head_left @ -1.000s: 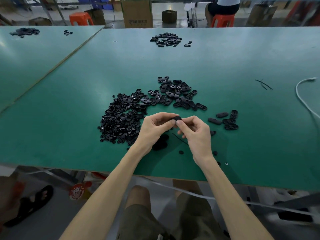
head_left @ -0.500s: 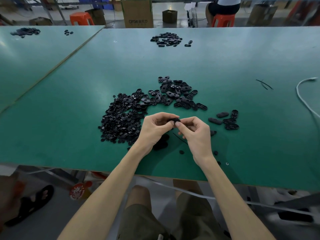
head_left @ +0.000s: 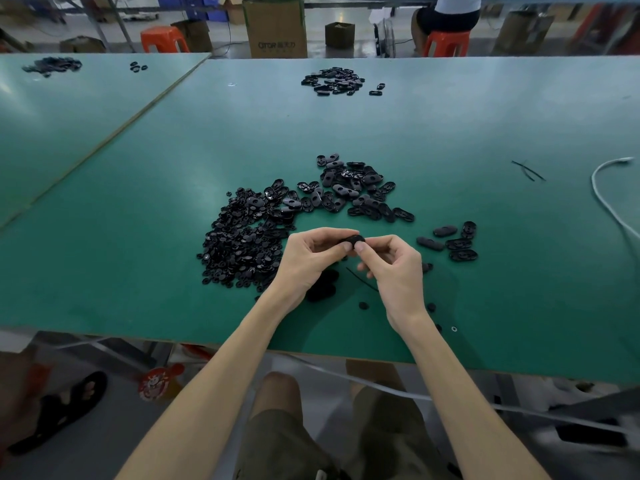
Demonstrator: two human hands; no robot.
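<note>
A small black plastic part [head_left: 353, 240] is pinched between both hands just above the green table [head_left: 450, 133]. My left hand [head_left: 308, 259] grips it from the left with thumb and fingers curled. My right hand [head_left: 391, 268] pinches its right end with thumb and forefinger. A heap of small black round pieces [head_left: 239, 244] lies left of my hands. Behind them lies a pile of black oval shells [head_left: 349, 192]. A few oval pieces [head_left: 453, 242] sit apart on the right.
Another pile of black parts [head_left: 332, 81] lies far back on the table. A white cable [head_left: 606, 199] curves at the right edge. Thin black strips [head_left: 528, 170] lie near it. Loose small pieces [head_left: 363, 305] and a dark lump [head_left: 322, 289] sit under my hands. Boxes and orange stools stand beyond.
My hands stay in the same place above the table. The fingers shift slightly on the small black part held between them.
</note>
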